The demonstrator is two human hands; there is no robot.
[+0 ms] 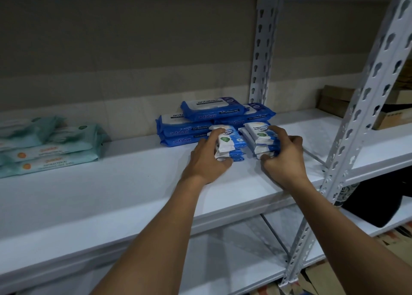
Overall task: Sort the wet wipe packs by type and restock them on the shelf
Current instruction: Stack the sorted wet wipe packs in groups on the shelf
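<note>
On the white shelf [138, 183], both arms reach forward, left hand [208, 158] and right hand [284, 155] each gripping a small stack of blue-white wipe packs [227, 143], their labels partly covered by fingers

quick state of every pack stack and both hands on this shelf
left hand: grips left small blue-white wipe stack
right hand: grips right small blue-white wipe stack
large blue antabax packs: stacked behind
mint green wipe packs: stacked, far left

Stockroom or shop back room, white slotted-steel shelving [347, 125], stacked wipe packs [200, 123], cardboard boxes [334, 99] at right
</note>
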